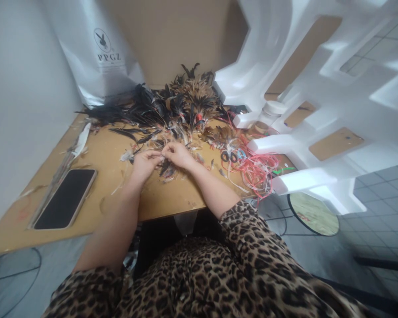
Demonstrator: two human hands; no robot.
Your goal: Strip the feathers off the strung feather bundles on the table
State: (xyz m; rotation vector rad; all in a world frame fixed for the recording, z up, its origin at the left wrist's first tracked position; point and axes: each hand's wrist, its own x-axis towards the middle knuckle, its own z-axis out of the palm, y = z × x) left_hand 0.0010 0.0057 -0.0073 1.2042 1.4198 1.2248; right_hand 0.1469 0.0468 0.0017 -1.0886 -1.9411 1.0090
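Note:
My left hand (146, 163) and my right hand (176, 154) meet over the table's middle, thumbs and fingertips pinched close together. What sits between the fingertips is small and pale, perhaps the base of a feather; it is too small to make out. Below and around the fingers lie loose small feathers (168, 173). Just beyond the hands spreads a large pile of feathers, black ones (135, 108) on the left and brown bundles (199, 95) at the back. A smaller brown feather bunch (220, 134) lies right of my right hand.
A phone (66, 198) lies at the left, near a white feather (82, 140). On the right are scissors (228, 156), tangled pink string (257, 170) and a white-lidded jar (273, 110). White foam packing (298, 145) overhangs the right edge. A silver bag (102, 66) stands behind.

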